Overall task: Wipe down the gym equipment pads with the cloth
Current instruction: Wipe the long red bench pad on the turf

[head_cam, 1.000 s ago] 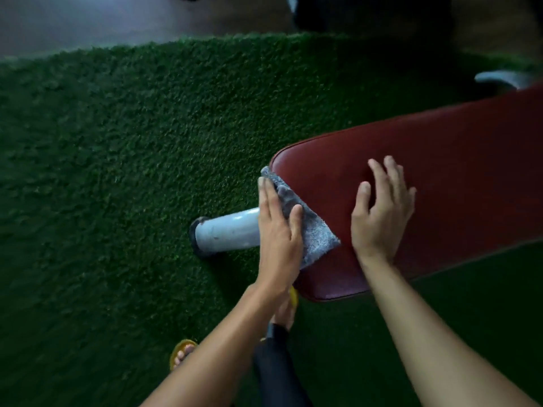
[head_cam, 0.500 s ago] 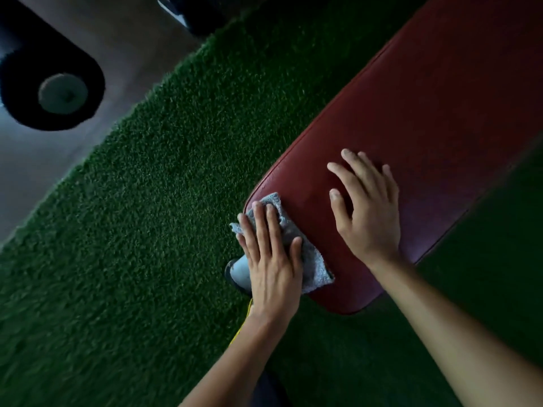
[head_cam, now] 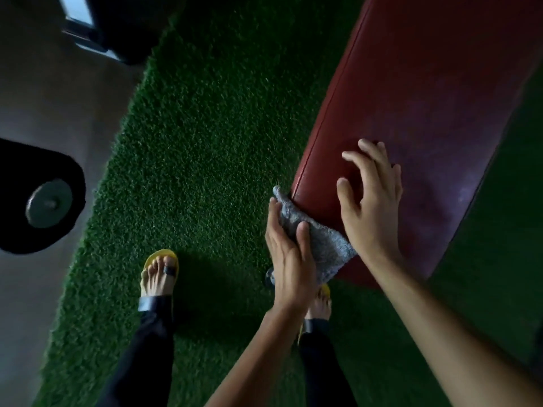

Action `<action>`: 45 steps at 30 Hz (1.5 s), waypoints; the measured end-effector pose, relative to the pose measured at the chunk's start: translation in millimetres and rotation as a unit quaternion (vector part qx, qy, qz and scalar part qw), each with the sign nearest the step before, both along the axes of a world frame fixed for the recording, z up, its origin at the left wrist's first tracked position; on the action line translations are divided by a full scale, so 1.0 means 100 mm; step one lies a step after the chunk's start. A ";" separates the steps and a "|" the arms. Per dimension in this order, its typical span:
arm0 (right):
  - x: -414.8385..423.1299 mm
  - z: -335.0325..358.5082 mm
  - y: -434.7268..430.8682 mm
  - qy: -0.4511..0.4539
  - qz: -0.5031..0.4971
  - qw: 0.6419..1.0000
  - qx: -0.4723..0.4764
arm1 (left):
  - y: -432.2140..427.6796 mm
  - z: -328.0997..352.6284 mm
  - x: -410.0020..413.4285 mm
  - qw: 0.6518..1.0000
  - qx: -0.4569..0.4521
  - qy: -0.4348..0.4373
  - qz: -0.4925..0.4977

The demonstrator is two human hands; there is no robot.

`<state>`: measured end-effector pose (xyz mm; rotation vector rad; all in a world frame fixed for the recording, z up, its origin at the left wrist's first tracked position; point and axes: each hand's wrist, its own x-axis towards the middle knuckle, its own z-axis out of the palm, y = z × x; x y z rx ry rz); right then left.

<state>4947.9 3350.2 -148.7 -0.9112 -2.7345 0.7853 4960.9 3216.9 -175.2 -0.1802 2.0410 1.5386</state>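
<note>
Head view: the grey cloth [head_cam: 326, 248] is draped over the near corner of the red bench pad [head_cam: 417, 107], part of it on the top face and part hanging down the side wall; the left hand [head_cam: 289, 259] presses it there, its fingers straight and held together against the side of the pad, the thumb laid across the cloth on top; the right hand [head_cam: 373, 207] rests on the pad just beside the cloth, its fingers spread and slightly bent, holding nothing; the bench stands on green artificial turf [head_cam: 205, 136], with a yellow sandal [head_cam: 160, 270] on the turf to the left and a dark roller with a metal disc [head_cam: 48, 202] on the bare floor beyond it. The wipe appears to be working along the pad's edge, with most of the top face not yet reached. The likely trouble is at the rounded corner: the cloth is pinned only by flat pressure, so a fast stroke could bunch it or slide it off onto the turf; the bracing hand may also leave marks on wiped vinyl.
</note>
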 end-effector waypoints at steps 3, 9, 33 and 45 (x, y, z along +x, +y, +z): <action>-0.04 -0.02 -0.11 -0.010 -0.023 1.000 0.004 | -0.16 -0.09 -0.21 0.997 0.041 -0.027 -0.055; 0.01 -0.11 -0.15 -0.048 -0.039 0.994 0.092 | -0.34 -0.10 -0.32 0.986 0.093 -0.006 -0.137; -0.17 -0.30 0.16 -0.053 -0.187 0.968 0.161 | 0.26 -0.22 -1.20 0.956 0.206 -0.020 -0.208; -0.41 -0.10 0.51 -0.011 -0.176 0.969 0.172 | 0.47 -0.21 -1.48 0.946 0.210 -0.053 -0.243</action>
